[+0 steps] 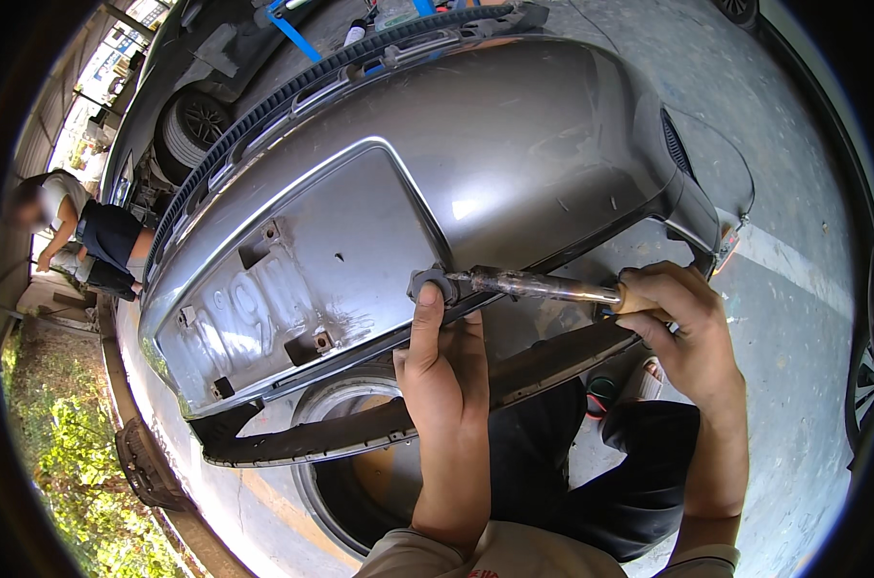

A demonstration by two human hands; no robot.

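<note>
A grey car bumper point(543, 125) lies across the view in front of me, its licence plate recess point(345, 226) toward the left. My left hand point(442, 371) is closed at the recess's lower right corner, thumb pressed on a small dark flat piece point(432, 287); its fingers reach behind the bumper's edge and are partly hidden. My right hand point(682, 318) grips the pale handle of a soldering iron point(562, 287). The iron's heat-stained metal barrel points left, and its tip is at or very near the dark piece; contact cannot be made out.
Under the bumper is a wheel rim with a tyre point(331, 482). A cable point(745, 183) curves over the grey floor at right. At far left another person point(90, 226) bends forward. A car with a wheel point(191, 130) stands behind, near a blue stand point(292, 34).
</note>
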